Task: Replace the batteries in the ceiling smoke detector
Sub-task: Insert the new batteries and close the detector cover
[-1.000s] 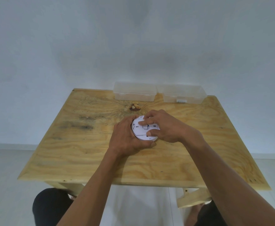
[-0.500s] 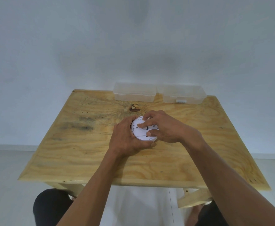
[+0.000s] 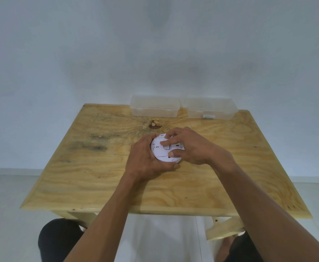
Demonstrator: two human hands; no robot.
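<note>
The left hand point(image 3: 145, 159) still cups the smoke detector point(image 3: 163, 151) on the table point(image 3: 98, 176); the right hand point(image 3: 189, 146) stays on top, its fingertips point(image 3: 163, 143) slid slightly leftward

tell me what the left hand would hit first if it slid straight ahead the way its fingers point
The left hand already grips the round white plastic smoke detector, so that blocks it first. Beyond it, probably the right hand; depth is unclear.

Both hands hide much of the smoke detector point(image 3: 161, 151).
</note>
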